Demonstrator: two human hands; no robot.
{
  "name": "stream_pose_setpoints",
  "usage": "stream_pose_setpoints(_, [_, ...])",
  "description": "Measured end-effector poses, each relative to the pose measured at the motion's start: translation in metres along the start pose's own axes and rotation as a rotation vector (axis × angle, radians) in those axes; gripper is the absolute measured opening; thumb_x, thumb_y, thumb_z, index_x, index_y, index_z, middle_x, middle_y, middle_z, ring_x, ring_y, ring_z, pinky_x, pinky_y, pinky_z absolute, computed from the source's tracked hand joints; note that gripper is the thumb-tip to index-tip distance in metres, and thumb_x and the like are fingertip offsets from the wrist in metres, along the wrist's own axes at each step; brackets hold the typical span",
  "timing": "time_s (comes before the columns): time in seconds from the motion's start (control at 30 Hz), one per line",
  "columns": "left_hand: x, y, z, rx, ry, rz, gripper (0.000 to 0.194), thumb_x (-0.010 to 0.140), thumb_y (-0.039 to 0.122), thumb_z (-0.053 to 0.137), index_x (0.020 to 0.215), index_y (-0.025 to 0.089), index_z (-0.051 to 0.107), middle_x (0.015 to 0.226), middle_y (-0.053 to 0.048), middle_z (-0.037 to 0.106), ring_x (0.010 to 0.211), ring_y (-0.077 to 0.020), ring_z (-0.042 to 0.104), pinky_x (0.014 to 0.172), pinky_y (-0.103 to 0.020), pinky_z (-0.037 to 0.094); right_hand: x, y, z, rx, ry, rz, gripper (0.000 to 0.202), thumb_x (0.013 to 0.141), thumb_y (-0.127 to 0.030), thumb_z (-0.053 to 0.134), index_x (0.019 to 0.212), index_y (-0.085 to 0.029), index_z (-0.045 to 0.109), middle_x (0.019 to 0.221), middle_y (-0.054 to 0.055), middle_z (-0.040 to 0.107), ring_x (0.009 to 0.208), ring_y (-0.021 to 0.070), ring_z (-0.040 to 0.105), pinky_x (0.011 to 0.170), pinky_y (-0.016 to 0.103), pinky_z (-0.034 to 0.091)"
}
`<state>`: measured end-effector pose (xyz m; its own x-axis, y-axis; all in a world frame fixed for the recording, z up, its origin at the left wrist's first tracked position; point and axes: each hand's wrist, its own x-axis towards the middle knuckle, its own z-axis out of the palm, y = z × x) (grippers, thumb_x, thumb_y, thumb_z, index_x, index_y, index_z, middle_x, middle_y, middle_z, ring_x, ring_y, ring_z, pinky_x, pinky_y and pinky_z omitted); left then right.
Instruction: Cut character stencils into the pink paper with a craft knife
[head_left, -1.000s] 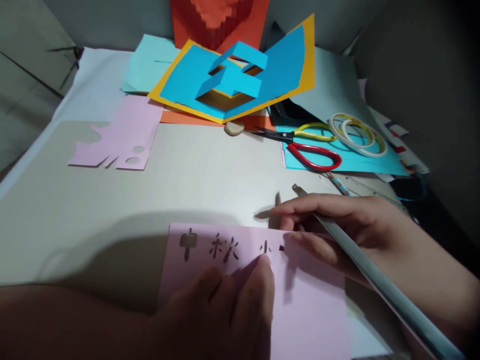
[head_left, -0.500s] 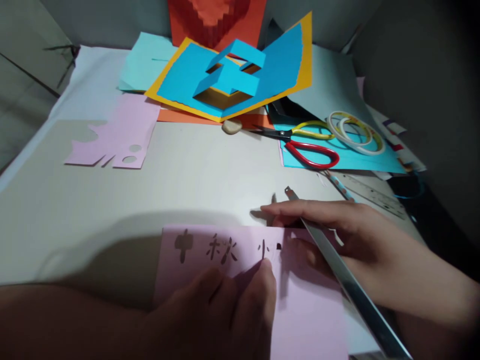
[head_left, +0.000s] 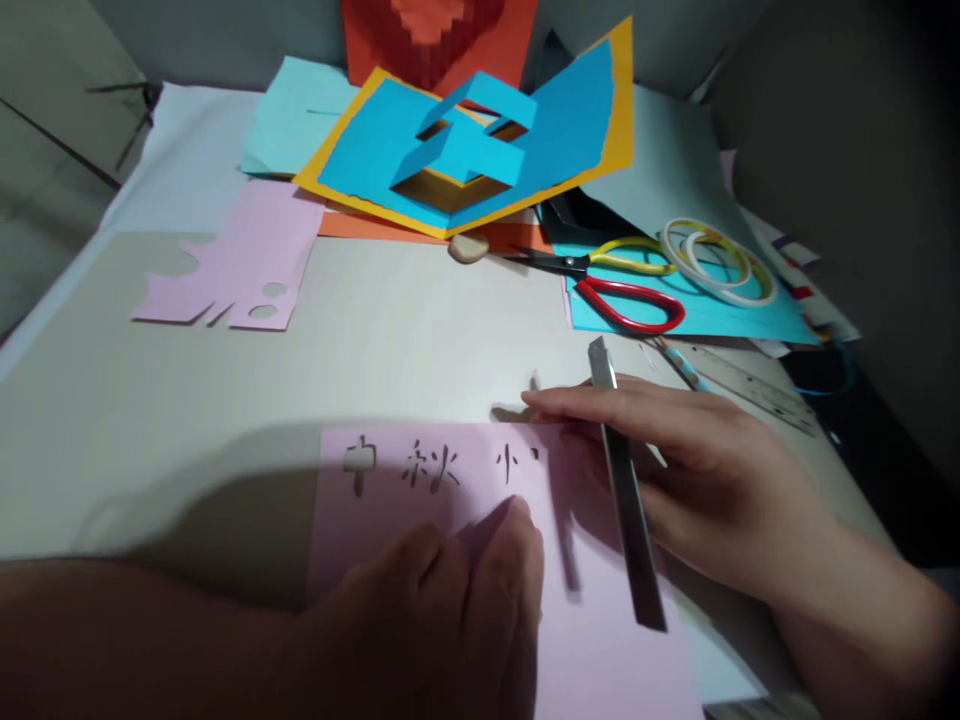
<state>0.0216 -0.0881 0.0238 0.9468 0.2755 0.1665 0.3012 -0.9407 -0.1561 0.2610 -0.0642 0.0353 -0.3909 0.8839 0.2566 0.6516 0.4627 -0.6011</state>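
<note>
A sheet of pink paper (head_left: pixel 600 640) lies in front of me, with Chinese characters cut through it near its top edge. My left hand (head_left: pixel 450 610) presses on it from the left, fingers curled together, a fingertip just below the third, partly cut character. My right hand (head_left: pixel 705 480) rests at the sheet's upper right corner. A slim metal utility knife (head_left: pixel 628 520) is held among its fingers, tilted, one end above the index finger and the other over the paper. Part of the grip is hidden.
Scissors (head_left: pixel 574 265) with yellow and red handles, tape rolls (head_left: pixel 720 260) and a clear ruler (head_left: pixel 750 385) lie to the right. A blue-and-yellow pop-up card (head_left: pixel 465 160) stands at the back beside a pale stone (head_left: pixel 469 248). A cut pink scrap (head_left: pixel 232 260) is at left.
The knife has swung more upright in my right hand, its lower end moving left over the paper. The sheet has shifted slightly up and left in view. My left hand still presses on it.
</note>
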Motion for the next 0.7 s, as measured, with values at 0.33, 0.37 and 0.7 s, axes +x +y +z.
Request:
stream_pose_setpoints(0.33, [-0.007, 0.017, 0.022, -0.107, 0.057, -0.241, 0.030, 0.098, 0.010, 0.044, 0.119, 0.012, 0.065, 0.132, -0.016, 0.068, 0.093, -0.0265, 0.076, 0.056, -0.035, 0.055, 0.008, 0.006, 0.001, -0.022, -0.008, -0.126, 0.034, 0.089, -0.007, 0.061, 0.119, -0.018, 0.070, 0.100, 0.008, 0.081, 0.084, 0.0183, 0.074, 0.068, 0.031, 0.059])
stream_pose_setpoints(0.37, [-0.007, 0.018, 0.023, -0.102, 0.082, -0.296, 0.030, 0.098, 0.011, 0.043, 0.116, 0.011, 0.067, 0.131, -0.017, 0.069, 0.090, -0.0277, 0.076, 0.052, -0.036, 0.053, 0.007, 0.006, 0.001, -0.018, -0.005, -0.124, 0.033, 0.088, -0.007, 0.062, 0.119, -0.017, 0.071, 0.100, 0.009, 0.081, 0.084, 0.0189, 0.074, 0.067, 0.031, 0.059])
stream_pose_setpoints(0.7, [-0.002, 0.013, 0.018, -0.188, 0.060, -0.372, 0.037, 0.103, 0.017, 0.037, 0.112, 0.012, 0.072, 0.116, -0.014, 0.076, 0.072, -0.0239, 0.075, 0.046, -0.035, 0.053, 0.000, 0.005, 0.003, 0.121, 0.321, 0.349, 0.026, 0.086, -0.023, 0.074, 0.111, -0.030, 0.078, 0.105, 0.000, 0.082, 0.091, 0.0207, 0.078, 0.079, 0.034, 0.065])
